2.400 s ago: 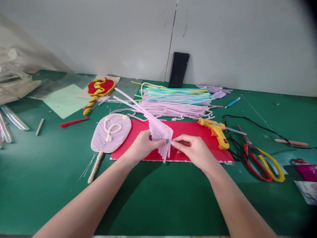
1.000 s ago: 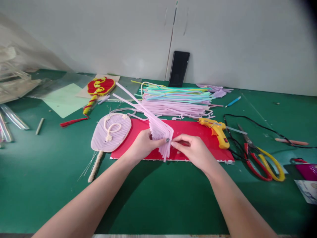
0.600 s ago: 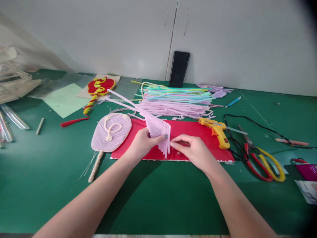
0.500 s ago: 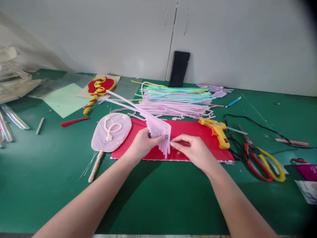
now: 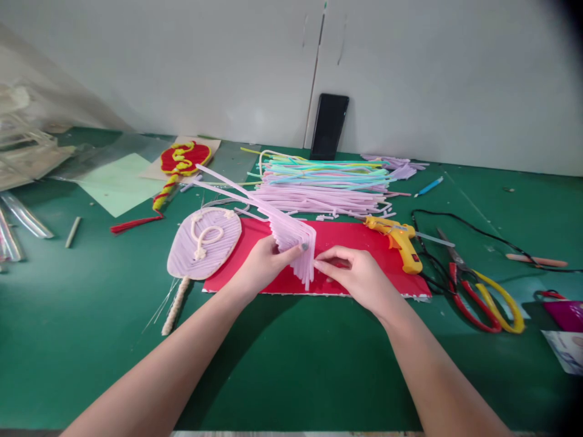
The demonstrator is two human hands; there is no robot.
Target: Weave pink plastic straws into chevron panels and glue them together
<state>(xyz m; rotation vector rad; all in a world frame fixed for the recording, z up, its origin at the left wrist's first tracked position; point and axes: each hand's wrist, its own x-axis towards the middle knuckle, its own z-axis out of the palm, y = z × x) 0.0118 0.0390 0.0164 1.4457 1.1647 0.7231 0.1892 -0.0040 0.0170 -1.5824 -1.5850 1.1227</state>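
Note:
My left hand (image 5: 264, 262) grips a layered panel of pale pink pipe cleaners (image 5: 296, 233), thumb on top and fingers hidden beneath. The strips are bent to a sharp corner at the upper right, and long loose ends stretch up to the left. At the panel's right edge, the thumb and fingertips of my right hand (image 5: 353, 270) are pinched together against the outermost strip. Both hands are over a red board (image 5: 346, 237). Left of the board lies a lilac round fan (image 5: 204, 246) with a cream looped cord and a wrapped handle.
Pastel pipe cleaners (image 5: 323, 188) are heaped behind the board. A yellow glue gun (image 5: 401, 240) rests on its right end, with scissors (image 5: 478, 291) and a black cord (image 5: 455, 215) beyond. A phone (image 5: 330, 126) leans on the wall. A red-and-yellow fan (image 5: 184, 159) lies back left.

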